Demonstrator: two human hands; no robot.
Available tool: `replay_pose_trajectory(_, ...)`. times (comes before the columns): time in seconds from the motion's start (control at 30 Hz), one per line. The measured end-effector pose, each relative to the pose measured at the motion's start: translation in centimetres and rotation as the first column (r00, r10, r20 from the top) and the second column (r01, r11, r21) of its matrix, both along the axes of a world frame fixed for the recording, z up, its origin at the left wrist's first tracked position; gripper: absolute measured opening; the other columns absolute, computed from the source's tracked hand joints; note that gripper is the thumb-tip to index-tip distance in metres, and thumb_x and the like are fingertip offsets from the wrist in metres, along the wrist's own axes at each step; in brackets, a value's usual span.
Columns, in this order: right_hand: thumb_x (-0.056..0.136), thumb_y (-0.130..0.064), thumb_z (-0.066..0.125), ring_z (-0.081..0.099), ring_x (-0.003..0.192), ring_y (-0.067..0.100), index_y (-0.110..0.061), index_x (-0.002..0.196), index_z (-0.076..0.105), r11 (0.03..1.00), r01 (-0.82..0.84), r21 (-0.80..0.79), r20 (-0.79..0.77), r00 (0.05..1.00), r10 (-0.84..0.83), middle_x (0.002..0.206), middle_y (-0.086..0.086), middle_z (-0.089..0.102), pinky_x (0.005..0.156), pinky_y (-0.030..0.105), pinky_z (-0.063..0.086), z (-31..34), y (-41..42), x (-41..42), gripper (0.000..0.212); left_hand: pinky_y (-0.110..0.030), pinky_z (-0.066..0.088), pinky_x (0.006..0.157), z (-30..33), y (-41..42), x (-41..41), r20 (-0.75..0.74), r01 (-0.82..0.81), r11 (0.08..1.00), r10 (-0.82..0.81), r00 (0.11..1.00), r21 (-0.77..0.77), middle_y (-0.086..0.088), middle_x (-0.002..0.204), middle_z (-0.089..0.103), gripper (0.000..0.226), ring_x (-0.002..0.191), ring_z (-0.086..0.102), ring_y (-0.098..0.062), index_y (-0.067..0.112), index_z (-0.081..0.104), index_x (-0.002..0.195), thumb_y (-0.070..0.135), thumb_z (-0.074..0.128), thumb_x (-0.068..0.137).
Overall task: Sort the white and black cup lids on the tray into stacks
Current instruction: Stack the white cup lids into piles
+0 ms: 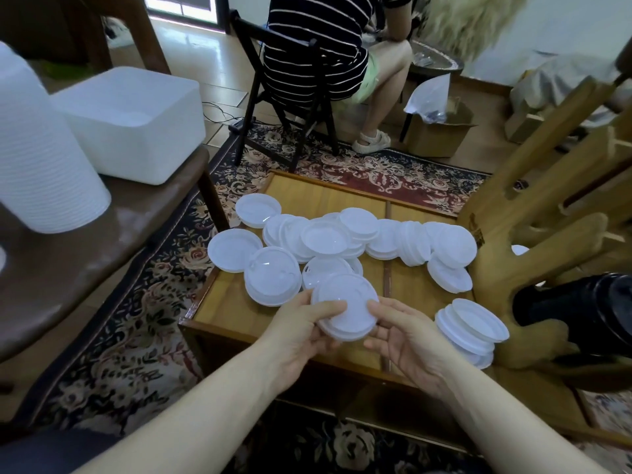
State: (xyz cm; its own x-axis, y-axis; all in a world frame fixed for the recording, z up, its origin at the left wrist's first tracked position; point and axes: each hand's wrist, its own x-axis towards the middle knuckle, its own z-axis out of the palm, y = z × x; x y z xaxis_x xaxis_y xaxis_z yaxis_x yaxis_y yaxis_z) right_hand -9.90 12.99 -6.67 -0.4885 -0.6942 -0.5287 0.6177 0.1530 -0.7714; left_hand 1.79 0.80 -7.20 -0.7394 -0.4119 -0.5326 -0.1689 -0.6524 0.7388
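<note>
A small stack of white lids (pixel 345 307) is pinched between the fingers of the left hand (pixel 301 331) and right hand (pixel 407 336), above the wooden tray's (pixel 219 295) near edge. Rims should be squared before it is set by the near-right stack (pixel 470 328).

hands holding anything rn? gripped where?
Both grip a small stack of white lids: left hand at its left rim, thumb on top; right hand at its right rim.

A wooden tray (pixel 309 191) carries scattered white lids (pixel 326 237), a short stack (pixel 470 328), and possibly black lids (pixel 581 311).
</note>
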Motion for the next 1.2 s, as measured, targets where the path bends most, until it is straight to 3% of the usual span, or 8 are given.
replay_pose_trajectory(0.1, 0.081, -0.024, 0.068, 0.069, 0.076, 0.021, -0.001, 0.114, 0.061, 0.999, 0.041, -0.012, -0.09, 0.995, -0.042, 0.093, 0.011, 0.073, 0.058, 0.027, 0.057, -0.2, -1.1, -0.2, 0.041, -0.031, 0.053, 0.069, 0.2, -0.2, -0.4, -0.003, -0.104, 0.994, 0.105, 0.995, 0.019, -0.009, 0.1, 0.075, 0.028, 0.077, 0.069, -0.021, 0.007, 0.066, 0.118, 0.004, 0.067, 0.09)
replay_pose_trajectory(0.17, 0.092, -0.035, 0.06, 0.069, 0.085, 0.015, -0.013, 0.109, 0.065, 0.992, 0.018, 0.122, -0.47, 0.881, 0.042, 0.091, -0.004, 0.073, 0.065, 0.024, 0.053, -0.4, -1.9, -0.6, 0.028, -0.033, 0.054, 0.072, 0.3, -1.3, -0.7, 0.025, -0.197, 0.98, 0.197, 0.98, -0.007, -0.009, 0.104, 0.073, 0.026, 0.082, 0.068, -0.023, 0.006, 0.065, 0.117, 0.004, 0.066, 0.091)
replay_pose_trajectory(0.23, 0.094, -0.044, 0.058, 0.057, 0.105, 0.008, -0.026, 0.112, 0.062, 0.959, 0.026, 0.281, -0.85, 0.471, 0.236, 0.105, -0.015, 0.066, 0.083, 0.024, 0.045, -1.1, -2.8, -1.4, 0.026, -0.033, 0.054, 0.072, 0.8, -3.0, -0.8, 0.04, -0.289, 0.956, 0.291, 0.956, -0.048, -0.009, 0.108, 0.071, 0.021, 0.086, 0.066, -0.024, 0.01, 0.065, 0.113, 0.006, 0.065, 0.093)
replay_pose_trajectory(0.3, 0.089, -0.043, 0.066, 0.043, 0.119, 0.008, -0.025, 0.127, 0.053, 0.925, 0.015, 0.381, -0.919, 0.116, 0.376, 0.124, -0.013, 0.055, 0.096, 0.027, 0.036, -1.8, -3.8, -2.3, 0.044, -0.033, 0.054, 0.071, 1.3, -4.7, -0.7, 0.047, -0.371, 0.926, 0.375, 0.926, -0.066, -0.007, 0.108, 0.07, 0.021, 0.088, 0.065, -0.023, 0.012, 0.063, 0.116, 0.01, 0.064, 0.095)
replay_pose_trajectory(0.37, 0.083, -0.045, 0.071, 0.036, 0.129, 0.013, -0.022, 0.141, 0.041, 0.889, 0.016, 0.457, -0.89, 0.014, 0.457, 0.136, -0.007, 0.047, 0.103, 0.031, 0.031, -2.3, -5.1, -2.5, 0.069, -0.033, 0.052, 0.068, 1.7, -5.9, -0.5, 0.071, -0.451, 0.891, 0.453, 0.889, -0.048, -0.005, 0.109, 0.068, 0.023, 0.091, 0.064, -0.022, 0.015, 0.061, 0.119, 0.016, 0.063, 0.097)
replay_pose_trajectory(0.67, 0.079, -0.061, 0.067, 0.031, 0.136, 0.018, -0.024, 0.156, 0.001, 0.799, 0.128, 0.588, -0.807, 0.016, 0.591, 0.152, -0.005, 0.031, 0.099, 0.041, 0.031, -4.4, -7.0, -1.2, 0.108, -0.034, 0.052, 0.076, 2.1, -7.2, -0.1, 0.132, -0.574, 0.818, 0.573, 0.809, -0.03, -0.008, 0.119, 0.062, 0.024, 0.11, 0.06, -0.027, 0.016, 0.058, 0.118, 0.013, 0.063, 0.095)
replay_pose_trajectory(1.0, 0.074, -0.049, 0.071, 0.042, 0.122, 0.012, -0.033, 0.146, 0.027, 0.845, 0.018, 0.534, -0.845, 0.045, 0.533, 0.132, -0.013, 0.043, 0.096, 0.036, 0.039, -1.4, -3.5, -1.6, 0.085, -0.038, 0.054, 0.072, 1.3, -6.2, -0.3, 0.062, -0.46, 0.888, 0.459, 0.887, 0.011, -0.005, 0.109, 0.066, 0.028, 0.097, 0.065, -0.025, 0.015, 0.059, 0.126, 0.012, 0.06, 0.098)
replay_pose_trajectory(1.2, 0.077, -0.033, 0.078, 0.034, 0.112, -0.013, -0.05, 0.124, 0.029, 0.931, -0.037, 0.362, -0.898, 0.256, 0.359, 0.12, -0.035, 0.035, 0.084, 0.003, 0.036, 1.3, -0.2, -2.0, 0.07, -0.043, 0.056, 0.086, 0.7, -4.8, -0.8, 0.03, -0.345, 0.938, 0.346, 0.938, -0.027, -0.005, 0.127, 0.065, 0.049, 0.102, 0.066, -0.022, 0.016, 0.052, 0.142, 0.016, 0.066, 0.095)
